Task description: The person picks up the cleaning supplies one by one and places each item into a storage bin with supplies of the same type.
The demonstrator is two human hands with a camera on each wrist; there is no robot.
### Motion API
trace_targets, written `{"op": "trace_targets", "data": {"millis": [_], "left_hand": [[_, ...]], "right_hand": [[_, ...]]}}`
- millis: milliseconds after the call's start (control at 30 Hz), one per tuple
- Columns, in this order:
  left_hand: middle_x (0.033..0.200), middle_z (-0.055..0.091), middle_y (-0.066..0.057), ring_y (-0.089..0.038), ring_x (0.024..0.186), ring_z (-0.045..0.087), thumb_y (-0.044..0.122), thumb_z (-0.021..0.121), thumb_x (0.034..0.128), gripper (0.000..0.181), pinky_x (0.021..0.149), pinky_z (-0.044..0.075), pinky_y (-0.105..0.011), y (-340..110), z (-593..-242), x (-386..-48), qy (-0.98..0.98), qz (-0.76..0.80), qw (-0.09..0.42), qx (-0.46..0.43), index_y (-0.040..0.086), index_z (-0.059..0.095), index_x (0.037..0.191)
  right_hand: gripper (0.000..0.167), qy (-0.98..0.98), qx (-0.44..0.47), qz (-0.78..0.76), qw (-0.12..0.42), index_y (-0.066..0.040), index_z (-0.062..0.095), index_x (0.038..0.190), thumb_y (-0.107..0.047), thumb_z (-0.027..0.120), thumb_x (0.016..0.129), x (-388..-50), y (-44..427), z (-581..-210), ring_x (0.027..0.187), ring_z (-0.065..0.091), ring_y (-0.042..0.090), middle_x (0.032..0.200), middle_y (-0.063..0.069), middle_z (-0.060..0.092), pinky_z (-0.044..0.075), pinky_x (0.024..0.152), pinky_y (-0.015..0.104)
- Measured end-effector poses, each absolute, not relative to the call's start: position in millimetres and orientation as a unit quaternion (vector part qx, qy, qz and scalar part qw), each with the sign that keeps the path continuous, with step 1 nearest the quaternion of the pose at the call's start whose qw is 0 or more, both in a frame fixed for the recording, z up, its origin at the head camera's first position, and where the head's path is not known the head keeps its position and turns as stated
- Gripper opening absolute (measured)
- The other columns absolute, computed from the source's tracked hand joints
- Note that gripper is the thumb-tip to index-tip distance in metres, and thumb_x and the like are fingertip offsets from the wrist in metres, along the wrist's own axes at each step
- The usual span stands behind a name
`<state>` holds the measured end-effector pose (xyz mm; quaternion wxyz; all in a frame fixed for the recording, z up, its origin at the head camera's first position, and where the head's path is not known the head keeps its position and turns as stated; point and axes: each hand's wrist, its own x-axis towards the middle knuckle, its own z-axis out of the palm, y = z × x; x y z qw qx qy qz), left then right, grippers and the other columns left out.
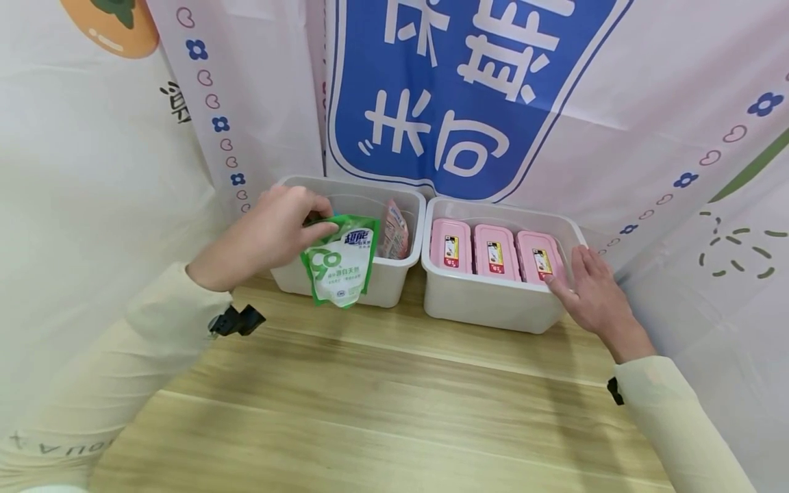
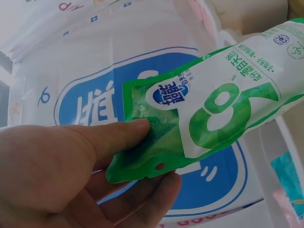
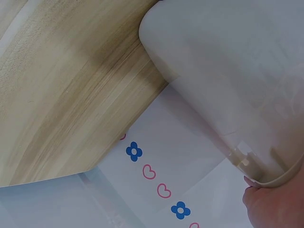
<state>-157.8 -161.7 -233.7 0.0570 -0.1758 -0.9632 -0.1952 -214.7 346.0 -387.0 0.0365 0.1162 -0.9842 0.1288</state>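
Observation:
My left hand (image 1: 277,222) pinches the top of a green and white laundry detergent pouch (image 1: 342,263) between thumb and fingers. In the head view the pouch hangs in front of the left bin's (image 1: 403,274) near wall. The left wrist view shows the thumb across the green top of the pouch (image 2: 218,109). My right hand (image 1: 594,291) rests on the right rim of the right-hand white bin (image 1: 487,305), thumb toward the near corner. Inside that bin stand three pink lidded boxes (image 1: 495,252) in a row. The right wrist view shows only part of that hand (image 3: 278,202) at the rim.
A pink pouch (image 1: 395,233) stands in the left bin. Both bins sit side by side on a wooden table (image 1: 394,404), near its back. Printed white cloth (image 1: 647,82) hangs behind and at both sides.

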Motion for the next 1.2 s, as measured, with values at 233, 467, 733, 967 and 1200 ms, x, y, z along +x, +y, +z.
{"op": "trace_targets", "data": {"millis": [233,467,733,967,1200], "left_hand": [[0.096,0.077,-0.014,-0.024,0.075,0.064,0.015,0.071,0.1016,0.015,0.065,0.053,-0.032,-158,-216,-159,-0.965,-0.194,0.053,-0.167,0.004,0.079,0.108],[0.1,0.077,-0.014,-0.024,0.082,0.064,0.017,0.07,0.1023,0.016,0.07,0.053,-0.033,-154,-200,-165,-0.965,-0.191,0.061,-0.169,0.005,0.079,0.108],[0.104,0.077,-0.014,-0.025,0.085,0.064,0.019,0.068,0.1039,0.019,0.071,0.053,-0.034,-153,-191,-172,-0.966,-0.188,0.066,-0.163,0.006,0.08,0.112],[0.11,0.078,-0.014,-0.025,0.091,0.065,0.019,0.067,0.105,0.022,0.078,0.055,-0.035,-147,-185,-184,-0.966,-0.194,0.064,-0.162,0.005,0.078,0.118],[0.11,0.076,-0.015,-0.026,0.091,0.065,0.018,0.067,0.1049,0.022,0.077,0.056,-0.035,-142,-184,-201,-0.965,-0.201,0.06,-0.156,0.003,0.078,0.116]], "right_hand": [[0.09,-0.984,0.116,0.129,0.037,0.008,0.001,0.165,-0.051,0.038,0.109,-215,346,-387,0.16,0.006,0.055,0.172,0.037,0.006,0.009,0.129,0.07],[0.09,-0.984,0.116,0.13,0.039,0.008,0.0,0.165,-0.051,0.038,0.109,-215,348,-386,0.16,0.006,0.055,0.172,0.037,0.006,0.011,0.129,0.071],[0.092,-0.984,0.114,0.131,0.04,0.007,0.001,0.166,-0.055,0.037,0.109,-215,347,-388,0.16,0.007,0.055,0.172,0.037,0.006,0.013,0.127,0.074],[0.091,-0.985,0.113,0.127,0.04,0.007,0.001,0.166,-0.054,0.039,0.109,-215,347,-388,0.16,0.007,0.055,0.172,0.036,0.006,0.014,0.126,0.075],[0.091,-0.985,0.111,0.129,0.034,0.007,0.0,0.166,-0.053,0.039,0.109,-215,347,-387,0.16,0.005,0.055,0.172,0.036,0.004,0.012,0.127,0.073]]}}
